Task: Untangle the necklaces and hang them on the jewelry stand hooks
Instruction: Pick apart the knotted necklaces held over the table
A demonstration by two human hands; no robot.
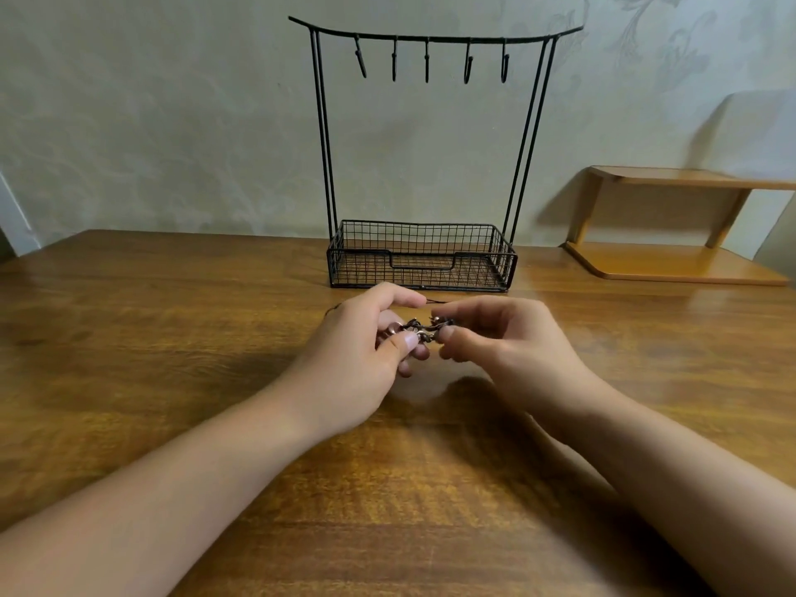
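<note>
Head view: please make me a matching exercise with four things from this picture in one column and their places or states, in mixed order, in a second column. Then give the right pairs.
Things
1. necklaces
2. hooks
3. wire basket
4. wooden shelf

Places or states
A. at the foot of the jewelry stand
B. on the table's far right
C. pinched between both hands
D. hanging bare from the top bar

Pairs: 1-C, 2-D, 3-A, 4-B
</note>
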